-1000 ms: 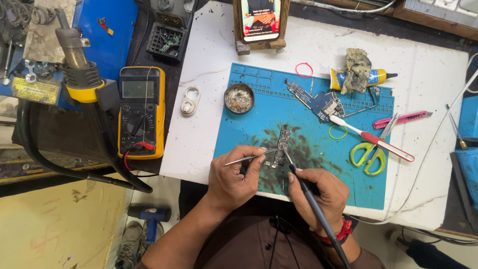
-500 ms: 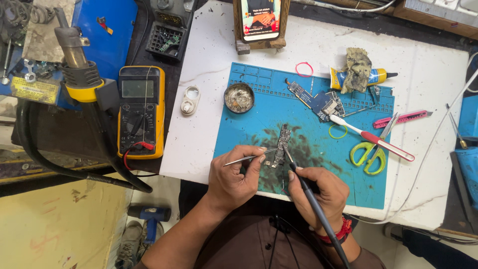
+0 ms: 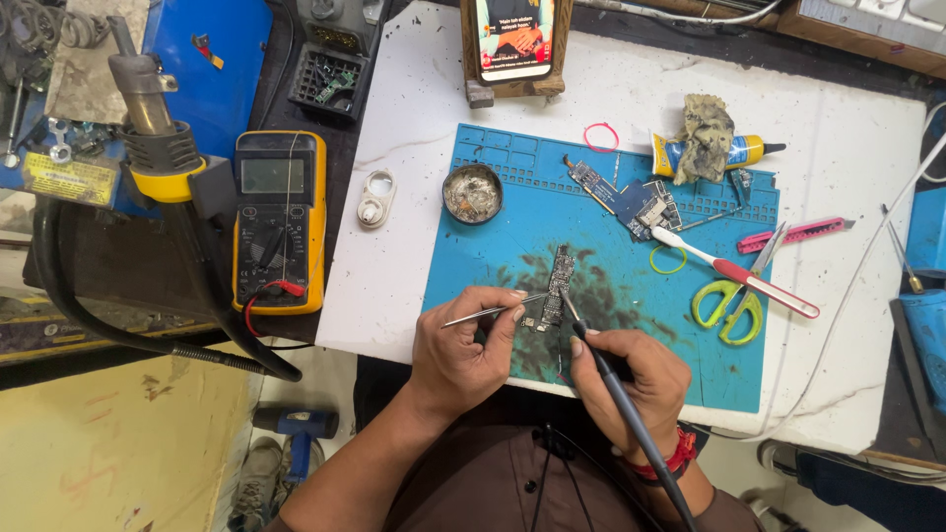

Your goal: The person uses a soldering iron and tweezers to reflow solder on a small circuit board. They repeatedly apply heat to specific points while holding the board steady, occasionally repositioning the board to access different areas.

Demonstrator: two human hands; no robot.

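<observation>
Both hands have a tight grip on thin tools. The left hand (image 3: 463, 350) pinches silver tweezers (image 3: 490, 312), and their tips touch the small circuit board (image 3: 558, 281). The right hand (image 3: 631, 384) holds a dark soldering iron (image 3: 616, 384) like a pen, with its tip at the same board. That board lies on the blue mat (image 3: 493, 246) on the white desk (image 3: 414, 138), near the front edge. Green scissors (image 3: 731, 300) and a red toothbrush (image 3: 734, 273) lie well off to the right.
</observation>
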